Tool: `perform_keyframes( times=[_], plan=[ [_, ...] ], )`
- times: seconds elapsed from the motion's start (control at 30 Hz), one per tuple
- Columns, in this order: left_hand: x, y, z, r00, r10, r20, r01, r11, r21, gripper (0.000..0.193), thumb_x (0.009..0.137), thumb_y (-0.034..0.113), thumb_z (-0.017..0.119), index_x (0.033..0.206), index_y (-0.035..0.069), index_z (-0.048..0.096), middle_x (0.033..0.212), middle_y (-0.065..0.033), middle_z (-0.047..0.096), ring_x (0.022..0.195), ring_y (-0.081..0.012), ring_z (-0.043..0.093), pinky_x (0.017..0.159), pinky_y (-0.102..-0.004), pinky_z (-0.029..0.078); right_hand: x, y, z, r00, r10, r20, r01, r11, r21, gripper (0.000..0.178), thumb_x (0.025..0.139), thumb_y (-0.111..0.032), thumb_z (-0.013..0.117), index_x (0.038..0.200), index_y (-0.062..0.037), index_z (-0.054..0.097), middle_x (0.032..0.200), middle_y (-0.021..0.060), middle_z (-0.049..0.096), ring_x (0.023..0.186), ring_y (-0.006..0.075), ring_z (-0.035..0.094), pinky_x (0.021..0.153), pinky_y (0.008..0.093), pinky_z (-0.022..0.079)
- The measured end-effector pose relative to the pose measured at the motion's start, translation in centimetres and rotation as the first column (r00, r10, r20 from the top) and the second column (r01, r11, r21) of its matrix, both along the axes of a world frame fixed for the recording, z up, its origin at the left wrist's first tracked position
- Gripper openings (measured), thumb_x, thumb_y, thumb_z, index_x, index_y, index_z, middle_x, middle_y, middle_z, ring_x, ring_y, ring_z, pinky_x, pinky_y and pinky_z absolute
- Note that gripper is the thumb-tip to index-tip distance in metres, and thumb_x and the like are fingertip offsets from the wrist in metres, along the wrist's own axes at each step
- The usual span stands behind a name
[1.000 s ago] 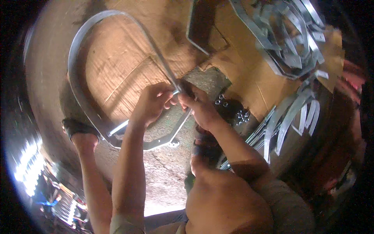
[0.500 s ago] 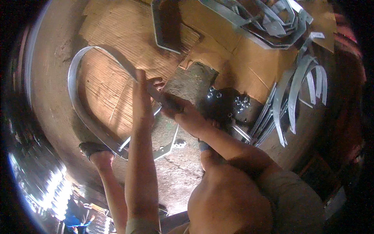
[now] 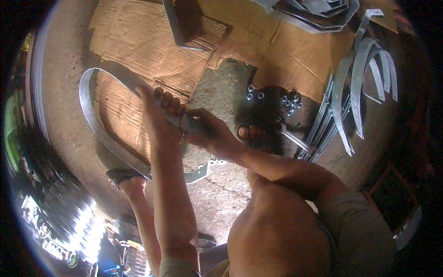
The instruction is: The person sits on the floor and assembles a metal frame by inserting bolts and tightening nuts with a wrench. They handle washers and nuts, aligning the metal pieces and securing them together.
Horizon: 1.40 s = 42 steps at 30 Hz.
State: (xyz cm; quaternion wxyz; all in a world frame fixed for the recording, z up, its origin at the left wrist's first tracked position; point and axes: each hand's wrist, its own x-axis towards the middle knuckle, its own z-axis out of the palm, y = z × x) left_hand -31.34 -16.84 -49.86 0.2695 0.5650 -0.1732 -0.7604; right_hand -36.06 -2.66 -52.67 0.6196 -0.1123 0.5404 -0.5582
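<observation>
Here we see both hands closed on a bent metal strap [image 3: 94, 127] that curves over the cardboard [image 3: 138, 51] and the floor [image 3: 221, 92]: the left hand [image 3: 159, 113] has its fingers curled tight around the strap's upper end, and the right hand [image 3: 210, 131] is wrapped shut around it just beside the left, the two touching. Near the right hand we find a small cluster of nuts [image 3: 288, 99] on the floor, a wrench [image 3: 295, 138], and a stack of more curved straps [image 3: 360, 83] farther right.
</observation>
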Motion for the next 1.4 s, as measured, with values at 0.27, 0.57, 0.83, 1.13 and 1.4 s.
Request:
perform_keyframes(
  times=[0.27, 0.57, 0.83, 1.13, 1.4],
  plan=[
    [0.5, 0.4, 0.0, 0.999, -0.034, -0.03, 0.033, 0.999, -0.038, 0.051, 0.094, 0.063, 0.051, 0.081, 0.014, 0.046, 0.062, 0.004, 0.035, 0.052, -0.0096, 0.032, 0.047, -0.0258, 0.03, 1.1, 0.2, 0.5, 0.993, -0.093, -0.076, 0.087, 0.994, -0.069, 0.045, 0.088, -0.017, 0.075, 0.125, -0.0003, 0.055, 0.109, 0.0069, 0.062, 0.098, 0.0111, 0.056, 0.085, 0.0277, 0.049],
    [0.5, 0.6, 0.0, 0.998, -0.023, -0.05, 0.02, 0.998, -0.062, 0.049, 0.095, 0.061, 0.053, 0.08, 0.014, 0.046, 0.062, 0.0044, 0.035, 0.053, -0.0099, 0.032, 0.049, -0.0265, 0.03, 1.3, 0.1, 0.7, 0.995, -0.092, 0.029, 0.093, 0.995, -0.035, 0.051, 0.087, -0.019, 0.076, 0.128, 0.0028, 0.054, 0.115, 0.0104, 0.065, 0.105, 0.0137, 0.06, 0.091, 0.0301, 0.049],
    [0.7, 0.0, -1.9, 0.993, -0.113, -0.044, 0.109, 0.991, -0.071, 0.047, 0.097, 0.059, 0.048, 0.083, 0.014, 0.048, 0.064, 0.0018, 0.04, 0.055, -0.0133, 0.039, 0.052, -0.0289, 0.037, 1.5, -0.3, -0.8, 0.944, -0.209, 0.254, 0.238, 0.967, -0.092, 0.044, 0.09, -0.017, 0.071, 0.127, 0.0016, 0.056, 0.108, 0.0082, 0.065, 0.1, 0.0106, 0.056, 0.087, 0.0284, 0.048],
    [7.9, 3.2, -3.3, 0.573, -0.497, 0.652, 0.803, 0.498, -0.326, 0.047, 0.101, 0.042, 0.05, 0.119, -0.001, 0.059, 0.1, -0.015, 0.067, 0.091, -0.0275, 0.065, 0.082, -0.0396, 0.05, -0.6, 0.1, -1.2, 0.996, -0.068, -0.053, 0.07, 0.997, 0.036, 0.043, 0.09, -0.029, 0.068, 0.123, -0.0025, 0.06, 0.08, 0.0001, 0.061, 0.059, 0.0063, 0.049, 0.051, 0.0255, 0.038],
    [9.8, 4.0, -4.5, 0.472, -0.683, 0.558, 0.881, 0.387, -0.271, 0.028, 0.095, 0.016, 0.06, 0.12, 0.004, 0.065, 0.105, -0.0172, 0.07, 0.098, -0.0264, 0.067, 0.086, -0.0356, 0.049, -0.6, 0.4, -0.9, 0.994, -0.071, 0.082, 0.064, 0.994, 0.084, 0.038, 0.085, -0.033, 0.072, 0.108, -0.0044, 0.064, 0.077, -0.0013, 0.06, 0.057, 0.0064, 0.047, 0.049, 0.0259, 0.037]
  ],
)
